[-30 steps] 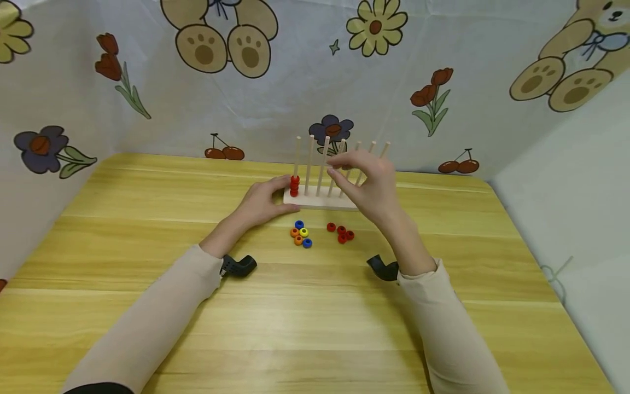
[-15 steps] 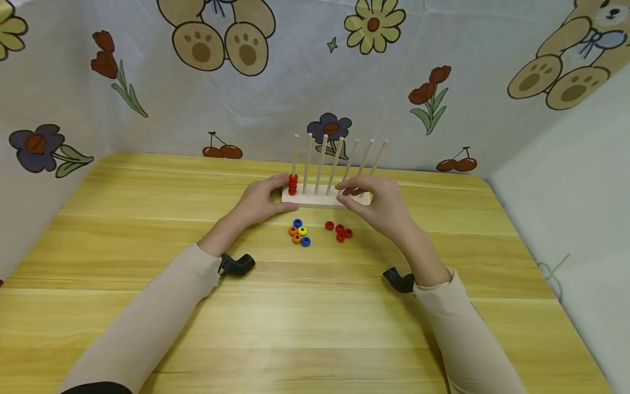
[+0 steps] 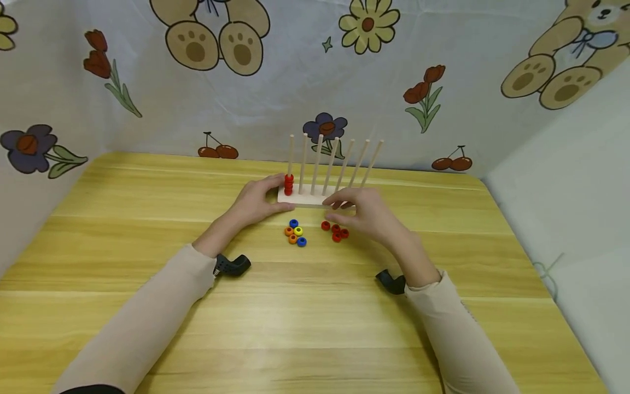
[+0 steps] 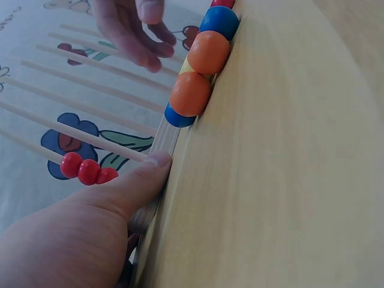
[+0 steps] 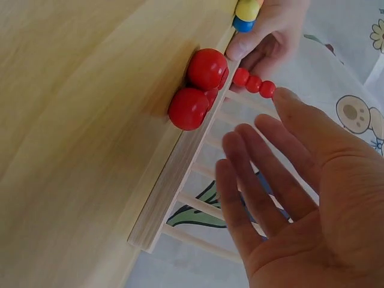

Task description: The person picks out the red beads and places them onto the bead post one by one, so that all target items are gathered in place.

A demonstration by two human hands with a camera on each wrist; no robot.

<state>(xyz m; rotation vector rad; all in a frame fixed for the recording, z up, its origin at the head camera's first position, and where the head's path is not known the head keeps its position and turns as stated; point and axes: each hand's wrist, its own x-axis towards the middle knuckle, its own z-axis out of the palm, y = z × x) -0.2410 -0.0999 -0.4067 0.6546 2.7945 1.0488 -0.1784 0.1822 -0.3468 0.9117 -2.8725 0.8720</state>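
Note:
A pale wooden peg rack (image 3: 307, 198) stands near the back of the table, its thin pegs upright in a row. Red beads (image 3: 288, 185) are stacked on its leftmost peg. My left hand (image 3: 256, 202) grips the rack's left end, thumb along the front edge (image 4: 153, 171) and fingers behind. Just in front of the rack's right half is my right hand (image 3: 369, 216), fingers loosely bent and apart, holding nothing in the right wrist view. Its thumb reaches close to several loose red beads (image 3: 336, 230) on the table.
Left of the red beads lies a cluster of orange, blue and yellow beads (image 3: 297, 231). Behind the table (image 3: 275, 317) hangs a white cloth (image 3: 275, 109) printed with bears and flowers. Black wrist mounts (image 3: 233, 265) project inward from both sleeves.
My right hand has come down from the peg tops, past the rack's right side, to beside the loose red beads, its fingers parting. My left hand keeps its grip on the rack.

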